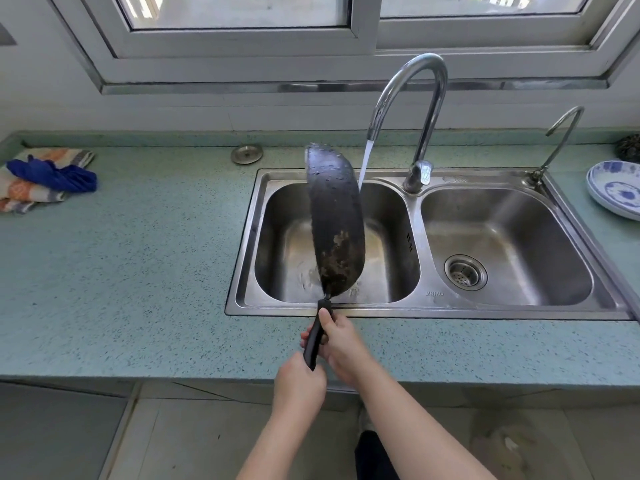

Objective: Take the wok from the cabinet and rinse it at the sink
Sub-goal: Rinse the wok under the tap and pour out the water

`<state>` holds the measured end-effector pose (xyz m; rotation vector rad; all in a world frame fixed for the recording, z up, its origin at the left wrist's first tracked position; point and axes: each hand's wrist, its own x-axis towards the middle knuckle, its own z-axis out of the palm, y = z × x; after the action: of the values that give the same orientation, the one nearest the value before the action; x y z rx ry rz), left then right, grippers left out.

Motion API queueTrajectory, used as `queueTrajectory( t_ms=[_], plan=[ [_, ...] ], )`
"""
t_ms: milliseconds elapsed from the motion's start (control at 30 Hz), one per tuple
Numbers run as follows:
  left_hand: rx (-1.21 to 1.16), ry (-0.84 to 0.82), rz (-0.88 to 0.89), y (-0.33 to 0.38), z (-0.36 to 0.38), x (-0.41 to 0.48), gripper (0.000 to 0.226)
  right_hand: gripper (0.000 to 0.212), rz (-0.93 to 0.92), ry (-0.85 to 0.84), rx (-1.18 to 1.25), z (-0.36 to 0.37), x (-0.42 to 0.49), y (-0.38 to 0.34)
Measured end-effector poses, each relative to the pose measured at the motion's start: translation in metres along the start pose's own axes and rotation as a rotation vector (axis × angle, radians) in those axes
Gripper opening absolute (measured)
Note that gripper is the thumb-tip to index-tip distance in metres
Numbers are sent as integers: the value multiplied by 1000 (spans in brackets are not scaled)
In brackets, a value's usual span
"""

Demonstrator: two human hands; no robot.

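My left hand (299, 379) and my right hand (343, 341) both grasp the long black handle (313, 344), holding the dark round metal wok (336, 220) on edge over the steel sink (391, 216), I think to drain it, just left of the running water (363, 161).

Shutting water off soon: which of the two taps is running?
The tall tap, pouring beside the wok into the left basin; the small right-corner tap is dry.

Rough matt black metal is seen on the wok (334, 216), worn to brownish patches and beaded with water. Its handle (314, 341) is finished in matt black plastic. The sink (415, 308) is brushed steel, the tap (429, 133) polished chrome. The counter (138, 271) is speckled and smooth, the plate (613, 197) glazed.
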<state>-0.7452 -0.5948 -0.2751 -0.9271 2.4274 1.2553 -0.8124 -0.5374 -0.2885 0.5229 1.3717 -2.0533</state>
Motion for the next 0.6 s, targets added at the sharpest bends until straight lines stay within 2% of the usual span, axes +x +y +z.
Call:
queueTrajectory(
  t_ms=[100,233,333,467,600],
  plan=[
    [95,28,-3,2,-1,1,22,29,26,29,98,5,2,2],
    [73,3,-27,7,5,-2,22,40,51,46,178,2,-2,2],
    [-18,-33,-32,11,7,-4,4,42,61,41,177,-3,-2,0],
    [-129,-83,-36,16,7,-7,22,43,79,43,134,-11,-3,-2],
    [-260,-136,-28,24,10,-13,19,48,78,39,221,-17,-8,-7]
  ],
)
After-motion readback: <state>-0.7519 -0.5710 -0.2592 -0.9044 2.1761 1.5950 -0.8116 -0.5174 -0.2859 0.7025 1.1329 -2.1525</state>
